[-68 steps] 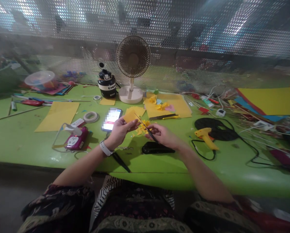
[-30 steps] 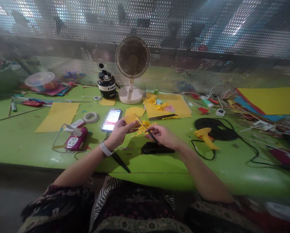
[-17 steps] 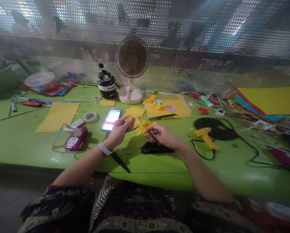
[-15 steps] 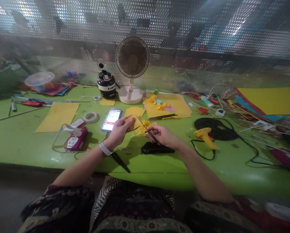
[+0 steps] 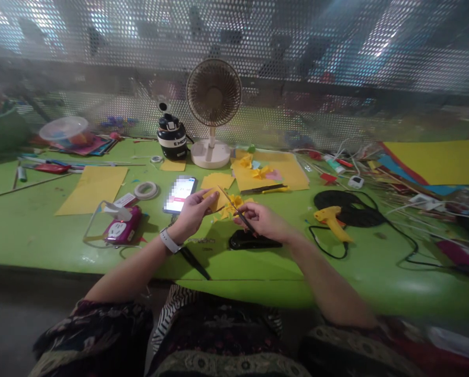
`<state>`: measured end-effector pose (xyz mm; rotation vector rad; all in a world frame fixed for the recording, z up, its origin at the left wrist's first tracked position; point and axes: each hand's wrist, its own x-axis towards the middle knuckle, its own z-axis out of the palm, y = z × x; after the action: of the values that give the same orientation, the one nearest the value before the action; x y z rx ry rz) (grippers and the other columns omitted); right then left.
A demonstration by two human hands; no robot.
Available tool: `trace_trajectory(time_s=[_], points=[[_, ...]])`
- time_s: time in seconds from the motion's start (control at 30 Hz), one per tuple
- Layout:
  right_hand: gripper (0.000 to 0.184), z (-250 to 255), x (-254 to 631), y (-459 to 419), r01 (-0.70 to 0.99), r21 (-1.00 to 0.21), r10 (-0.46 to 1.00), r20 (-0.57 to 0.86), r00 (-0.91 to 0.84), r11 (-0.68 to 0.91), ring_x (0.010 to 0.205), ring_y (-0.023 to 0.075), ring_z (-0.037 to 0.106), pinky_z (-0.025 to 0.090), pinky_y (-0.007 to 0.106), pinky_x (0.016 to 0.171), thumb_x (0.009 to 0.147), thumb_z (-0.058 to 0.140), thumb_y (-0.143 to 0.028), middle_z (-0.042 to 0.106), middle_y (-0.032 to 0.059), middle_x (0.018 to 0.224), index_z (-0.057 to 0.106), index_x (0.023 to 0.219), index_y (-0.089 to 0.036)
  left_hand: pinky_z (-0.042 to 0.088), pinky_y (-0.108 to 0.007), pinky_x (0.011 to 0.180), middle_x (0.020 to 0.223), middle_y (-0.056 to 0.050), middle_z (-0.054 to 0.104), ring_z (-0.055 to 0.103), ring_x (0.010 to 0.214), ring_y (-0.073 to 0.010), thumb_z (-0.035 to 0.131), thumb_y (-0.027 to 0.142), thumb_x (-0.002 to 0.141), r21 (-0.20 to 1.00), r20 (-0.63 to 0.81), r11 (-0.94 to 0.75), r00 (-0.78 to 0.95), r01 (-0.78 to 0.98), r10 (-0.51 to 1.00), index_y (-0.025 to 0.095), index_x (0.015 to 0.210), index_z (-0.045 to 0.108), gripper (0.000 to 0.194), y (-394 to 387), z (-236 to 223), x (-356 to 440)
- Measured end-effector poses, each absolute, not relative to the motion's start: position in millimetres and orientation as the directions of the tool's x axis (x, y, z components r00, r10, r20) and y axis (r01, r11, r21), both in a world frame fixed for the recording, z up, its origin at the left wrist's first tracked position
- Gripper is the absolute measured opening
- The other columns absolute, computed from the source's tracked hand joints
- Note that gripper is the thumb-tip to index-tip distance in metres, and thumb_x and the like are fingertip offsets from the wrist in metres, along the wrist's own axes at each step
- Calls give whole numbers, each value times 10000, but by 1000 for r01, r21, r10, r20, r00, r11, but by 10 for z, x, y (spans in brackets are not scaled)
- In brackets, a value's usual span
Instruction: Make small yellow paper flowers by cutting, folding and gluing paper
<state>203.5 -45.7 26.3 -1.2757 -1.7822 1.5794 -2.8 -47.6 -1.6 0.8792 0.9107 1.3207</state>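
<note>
At the centre of the frame, the person's left hand [image 5: 191, 212] pinches a small yellow-orange paper piece [image 5: 215, 199], while the right hand [image 5: 259, 219] grasps slim dark-handled metal scissors [image 5: 244, 218], their blades beside the paper.

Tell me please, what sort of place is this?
Probably a paper-craft workspace: yellow paper flowers, a glue gun and a roll of tape lie on the green table.
</note>
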Motion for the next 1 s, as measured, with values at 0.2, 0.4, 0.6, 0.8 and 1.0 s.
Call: trace_trajectory(time_s=[0.2,0.4,0.6,0.8,1.0], points=[[568,290,2034,-467,354,-933,836,-249,-490,-71,495,76,505,397,191,401,638,816,-567,532,-72,615,586,966,-164,529,-218,647,800,-32,718,635,676,-97,852,410,660,914,-59,76,55,-398,997,139,902,736,381,-484,-9,-16],[517,294,2045,-471,356,-932,816,-257,-517,-67,422,53,454,370,188,386,685,792,-558,557,-72,583,576,939,-164,534,-203,631,823,-35,732,641,672,-96,819,321,721,879,-90,106,56,-465,994,143,913,739,273,-474,-31,-13],[487,263,2046,-456,379,-920,785,-308,-538,-102,390,46,449,347,180,373,717,781,-551,576,-65,550,598,926,-151,593,-275,751,1047,-107,748,714,874,-182,636,214,866,726,-236,290,171,-623,957,112,1106,706,269,-430,-29,-43],[524,305,2053,-469,430,-892,780,-366,-507,-139,405,45,455,352,170,357,709,806,-517,630,-50,583,620,1025,-142,583,-223,823,1151,-116,731,719,933,-150,557,71,892,714,-182,281,217,-641,959,113,1242,643,362,-458,-82,-35],[517,354,2051,-488,454,-879,783,-383,-490,-146,353,38,425,325,168,333,744,788,-506,633,-51,552,618,1073,-144,560,-206,868,1190,-126,717,712,972,-148,604,92,888,730,-157,249,199,-636,967,109,1290,619,403,-471,-84,-37]])
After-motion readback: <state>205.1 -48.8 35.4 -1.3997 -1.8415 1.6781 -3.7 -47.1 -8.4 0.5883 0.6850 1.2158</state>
